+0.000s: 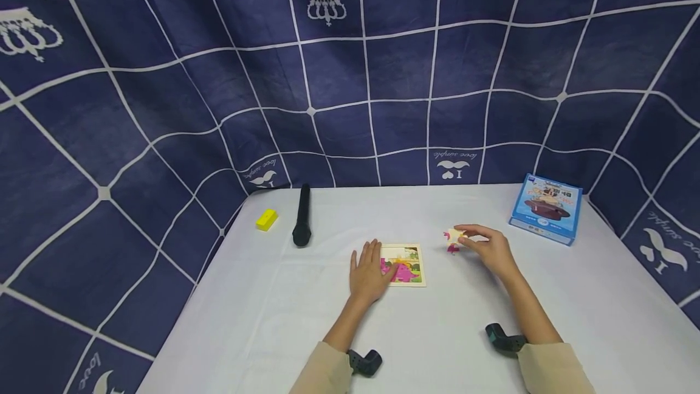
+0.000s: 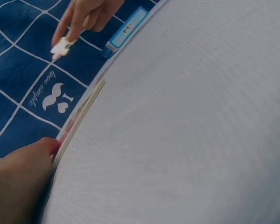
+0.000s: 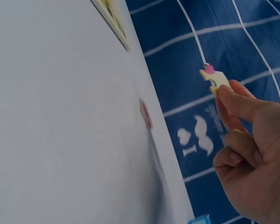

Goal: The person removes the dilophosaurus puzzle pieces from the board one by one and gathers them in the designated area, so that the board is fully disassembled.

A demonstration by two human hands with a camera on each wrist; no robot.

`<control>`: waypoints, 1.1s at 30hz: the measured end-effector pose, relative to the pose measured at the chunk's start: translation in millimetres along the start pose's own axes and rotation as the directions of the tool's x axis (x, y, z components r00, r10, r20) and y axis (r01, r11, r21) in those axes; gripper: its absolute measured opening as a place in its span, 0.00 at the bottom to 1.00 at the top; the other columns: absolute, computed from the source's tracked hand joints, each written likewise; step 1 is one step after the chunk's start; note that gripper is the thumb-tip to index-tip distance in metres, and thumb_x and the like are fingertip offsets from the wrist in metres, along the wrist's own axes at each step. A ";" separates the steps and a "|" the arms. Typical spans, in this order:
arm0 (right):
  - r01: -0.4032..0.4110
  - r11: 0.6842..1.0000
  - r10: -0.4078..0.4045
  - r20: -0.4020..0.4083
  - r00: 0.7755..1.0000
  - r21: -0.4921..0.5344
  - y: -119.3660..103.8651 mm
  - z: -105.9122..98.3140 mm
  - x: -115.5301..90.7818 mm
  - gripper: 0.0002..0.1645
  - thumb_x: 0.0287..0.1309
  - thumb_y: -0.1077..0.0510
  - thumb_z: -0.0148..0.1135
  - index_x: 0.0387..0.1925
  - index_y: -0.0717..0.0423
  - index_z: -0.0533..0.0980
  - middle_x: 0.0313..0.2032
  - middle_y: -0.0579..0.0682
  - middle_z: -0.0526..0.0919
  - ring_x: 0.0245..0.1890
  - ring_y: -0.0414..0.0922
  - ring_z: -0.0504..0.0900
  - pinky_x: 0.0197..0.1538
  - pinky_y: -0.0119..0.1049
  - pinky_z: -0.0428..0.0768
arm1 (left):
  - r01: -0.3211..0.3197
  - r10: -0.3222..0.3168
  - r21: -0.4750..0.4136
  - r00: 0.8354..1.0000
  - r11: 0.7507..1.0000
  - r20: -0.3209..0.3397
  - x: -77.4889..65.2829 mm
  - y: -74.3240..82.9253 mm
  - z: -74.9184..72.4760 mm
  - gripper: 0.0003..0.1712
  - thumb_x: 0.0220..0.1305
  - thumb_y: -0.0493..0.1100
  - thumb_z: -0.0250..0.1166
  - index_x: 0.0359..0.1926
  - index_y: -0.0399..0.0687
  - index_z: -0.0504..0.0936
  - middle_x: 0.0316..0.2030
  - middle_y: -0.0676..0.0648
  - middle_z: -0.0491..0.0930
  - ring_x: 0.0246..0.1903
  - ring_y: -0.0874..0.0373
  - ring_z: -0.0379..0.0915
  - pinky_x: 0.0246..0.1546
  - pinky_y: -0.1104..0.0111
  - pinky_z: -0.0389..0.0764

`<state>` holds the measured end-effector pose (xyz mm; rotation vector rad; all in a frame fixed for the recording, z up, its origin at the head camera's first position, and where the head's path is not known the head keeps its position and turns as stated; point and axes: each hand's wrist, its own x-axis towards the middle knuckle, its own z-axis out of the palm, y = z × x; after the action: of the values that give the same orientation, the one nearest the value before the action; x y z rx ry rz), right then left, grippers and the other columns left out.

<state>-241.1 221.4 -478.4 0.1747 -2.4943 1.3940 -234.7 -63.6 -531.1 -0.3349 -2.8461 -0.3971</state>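
Note:
My left hand [image 1: 369, 276] lies on the left side of a small framed jigsaw puzzle [image 1: 414, 283], fingers straight and thumb across the picture. Pink and green printing shows on its inside, and the hand hides the left part. To the right, my right hand [image 1: 488, 251] pinches a pale puzzle piece [image 3: 220, 79] with a pink patch between thumb and fingers, raised above the table. A second, pink puzzle piece [image 3: 146, 113] rests on the cloth just below it. In the left wrist view the frame appears edge-on beside the left thumb [image 2: 49, 145].
A blue box [image 1: 549, 208] stands at the back right of the white table [image 1: 262, 321]. At the back left lie a black microphone [image 1: 302, 217] and a yellow block [image 1: 267, 219]. A dark blue patterned curtain [image 1: 399, 72] hangs behind the table.

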 end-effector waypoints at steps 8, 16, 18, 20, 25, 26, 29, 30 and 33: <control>-0.101 0.994 0.102 0.008 0.995 -0.041 35.5 -22.0 -10.7 0.19 0.58 0.52 0.61 0.49 0.57 0.78 0.40 0.61 0.80 0.52 0.60 0.69 0.48 0.57 0.66 | -0.003 0.003 -0.005 1.000 1.000 0.005 -0.8 1.6 0.1 0.44 0.62 0.70 0.45 0.67 0.43 0.59 0.67 0.47 0.59 0.67 0.52 0.49 0.65 0.50 0.46; -0.123 0.988 0.120 -0.036 0.992 -0.098 50.7 -15.2 -10.9 0.16 0.58 0.58 0.61 0.48 0.58 0.79 0.40 0.62 0.80 0.50 0.60 0.71 0.52 0.59 0.65 | -0.002 0.002 0.011 1.000 1.000 0.017 1.2 -0.2 1.7 0.44 0.62 0.70 0.43 0.68 0.44 0.58 0.67 0.47 0.57 0.67 0.52 0.48 0.66 0.51 0.45; -0.110 0.987 0.106 -0.042 0.993 -0.118 51.6 -12.9 -10.2 0.15 0.58 0.60 0.60 0.48 0.58 0.79 0.41 0.62 0.80 0.49 0.61 0.72 0.51 0.59 0.66 | 0.000 0.000 0.018 1.000 1.000 0.019 1.4 -1.1 2.1 0.44 0.62 0.70 0.43 0.68 0.44 0.58 0.67 0.47 0.57 0.67 0.52 0.47 0.66 0.51 0.45; -0.094 0.985 0.089 -0.040 0.995 -0.145 51.7 -11.0 -9.3 0.15 0.58 0.61 0.60 0.48 0.58 0.79 0.42 0.63 0.80 0.49 0.61 0.73 0.50 0.59 0.67 | 0.002 -0.002 0.016 1.000 1.000 0.021 1.3 -2.2 2.1 0.44 0.62 0.70 0.42 0.68 0.44 0.58 0.67 0.48 0.57 0.68 0.53 0.47 0.66 0.51 0.45; -0.050 0.969 0.043 -0.032 0.999 -0.243 51.8 -10.0 -8.2 0.15 0.58 0.63 0.59 0.48 0.59 0.78 0.42 0.64 0.79 0.44 0.60 0.75 0.44 0.55 0.71 | -0.007 0.007 -0.001 1.000 1.000 0.011 1.1 -2.8 2.2 0.44 0.62 0.70 0.43 0.68 0.44 0.58 0.67 0.47 0.58 0.67 0.52 0.48 0.66 0.51 0.45; -0.043 0.963 0.036 -0.030 0.999 -0.266 52.2 -9.9 -8.1 0.15 0.58 0.63 0.60 0.48 0.59 0.78 0.42 0.63 0.79 0.42 0.59 0.75 0.42 0.53 0.71 | -0.008 0.008 -0.002 1.000 1.000 0.010 1.1 -2.7 2.3 0.44 0.62 0.70 0.44 0.68 0.44 0.59 0.67 0.47 0.58 0.67 0.52 0.48 0.66 0.51 0.46; -0.028 0.950 0.019 -0.031 0.999 -0.310 53.4 -9.4 -7.8 0.15 0.57 0.62 0.60 0.48 0.59 0.79 0.41 0.62 0.79 0.38 0.56 0.75 0.36 0.46 0.69 | -0.009 0.009 -0.004 1.000 1.000 0.011 1.0 -2.3 2.4 0.44 0.62 0.70 0.44 0.68 0.44 0.59 0.67 0.47 0.58 0.67 0.52 0.48 0.66 0.51 0.46; -0.023 0.948 0.014 -0.030 0.999 -0.318 53.9 -9.0 -7.6 0.15 0.58 0.62 0.60 0.48 0.59 0.79 0.41 0.62 0.79 0.37 0.56 0.75 0.35 0.46 0.69 | -0.007 0.007 -0.004 1.000 1.000 0.013 1.0 -2.3 2.4 0.44 0.62 0.69 0.44 0.68 0.44 0.59 0.67 0.47 0.58 0.67 0.52 0.48 0.66 0.51 0.46; -0.013 0.944 0.003 -0.033 0.999 -0.329 55.4 -8.2 -7.0 0.15 0.58 0.61 0.60 0.48 0.59 0.79 0.41 0.62 0.78 0.40 0.58 0.75 0.38 0.50 0.71 | -0.005 0.005 -0.004 1.000 1.000 0.014 1.2 -2.3 2.1 0.44 0.62 0.69 0.44 0.68 0.44 0.59 0.67 0.47 0.58 0.67 0.52 0.48 0.66 0.51 0.46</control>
<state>-246.1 257.4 -521.6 0.0718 -2.6559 0.9519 -236.9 -64.9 -533.2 -0.3465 -2.8579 -0.4012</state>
